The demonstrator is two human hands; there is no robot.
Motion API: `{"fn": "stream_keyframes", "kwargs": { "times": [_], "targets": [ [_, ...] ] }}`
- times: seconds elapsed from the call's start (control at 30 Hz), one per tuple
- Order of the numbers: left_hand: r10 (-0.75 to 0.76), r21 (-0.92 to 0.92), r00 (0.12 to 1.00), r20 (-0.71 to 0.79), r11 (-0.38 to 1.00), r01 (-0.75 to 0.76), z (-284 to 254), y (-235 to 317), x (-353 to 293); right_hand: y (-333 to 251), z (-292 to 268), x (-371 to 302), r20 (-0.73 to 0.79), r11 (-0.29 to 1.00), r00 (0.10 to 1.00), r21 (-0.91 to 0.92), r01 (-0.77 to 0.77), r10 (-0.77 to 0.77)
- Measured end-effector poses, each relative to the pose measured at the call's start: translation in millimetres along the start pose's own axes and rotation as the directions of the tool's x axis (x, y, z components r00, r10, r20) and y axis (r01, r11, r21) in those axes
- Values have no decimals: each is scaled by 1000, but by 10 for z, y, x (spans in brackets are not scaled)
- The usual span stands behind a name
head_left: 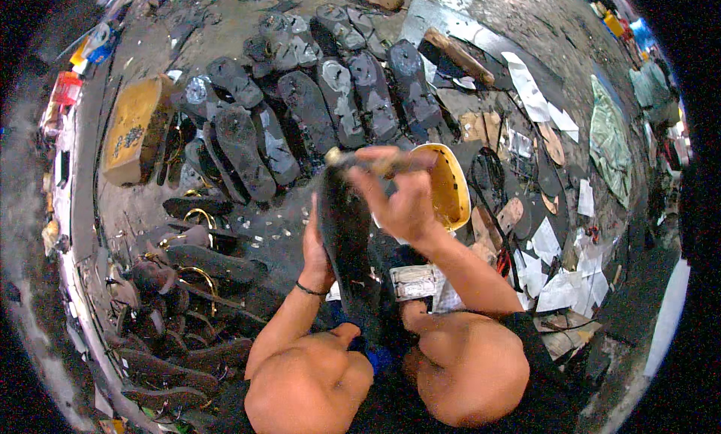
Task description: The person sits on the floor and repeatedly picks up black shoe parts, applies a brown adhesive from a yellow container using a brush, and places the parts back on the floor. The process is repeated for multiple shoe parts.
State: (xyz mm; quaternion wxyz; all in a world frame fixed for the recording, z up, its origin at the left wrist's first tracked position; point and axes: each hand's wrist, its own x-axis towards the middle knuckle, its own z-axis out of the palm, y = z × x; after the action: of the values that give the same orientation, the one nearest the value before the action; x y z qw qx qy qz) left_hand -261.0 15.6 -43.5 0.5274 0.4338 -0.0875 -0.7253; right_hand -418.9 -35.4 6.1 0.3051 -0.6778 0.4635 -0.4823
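Observation:
A long dark shoe sole (347,227) stands tilted up between my knees. My left hand (317,246) is closed round its left edge, fingers mostly behind it. Over the sole's top end, my right hand (405,208) grips a short stick-like tool (349,160) with a pale tip; motion blurs it, and I cannot tell whether it is a brush or a hammer. Just right of that hand sits a yellow tub (460,201) with a white rim, partly hidden by the hand and wrist.
Several dark soles (304,107) lie in rows ahead on the floor. A yellowish block (137,130) stands at far left. Sandals with gold-coloured trim (203,261) are heaped at left. Paper scraps (547,240), a wooden piece (458,56) and a green cloth (610,141) lie at right.

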Motion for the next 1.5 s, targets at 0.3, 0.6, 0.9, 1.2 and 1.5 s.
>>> {"fn": "stream_keyframes", "kwargs": {
  "times": [0.3,0.6,0.9,1.2,1.5],
  "targets": [
    [170,50,985,33,984,-171,-49,49,65,95,153,-182,-102,920,928,207,-333,359],
    [-376,-424,814,443,712,560,-845,-106,-678,285,-205,-237,369,80,602,805,-588,708],
    [26,-167,999,-35,986,-31,295,453,36,-7,93,-212,127,996,990,-81,-49,59],
    [-11,-189,999,34,982,17,263,272,197,-132,-7,64,178,822,904,376,-428,389],
    [43,-173,997,-56,984,-53,308,440,171,146,-106,-70,113,912,907,15,-409,405]
  ]
}}
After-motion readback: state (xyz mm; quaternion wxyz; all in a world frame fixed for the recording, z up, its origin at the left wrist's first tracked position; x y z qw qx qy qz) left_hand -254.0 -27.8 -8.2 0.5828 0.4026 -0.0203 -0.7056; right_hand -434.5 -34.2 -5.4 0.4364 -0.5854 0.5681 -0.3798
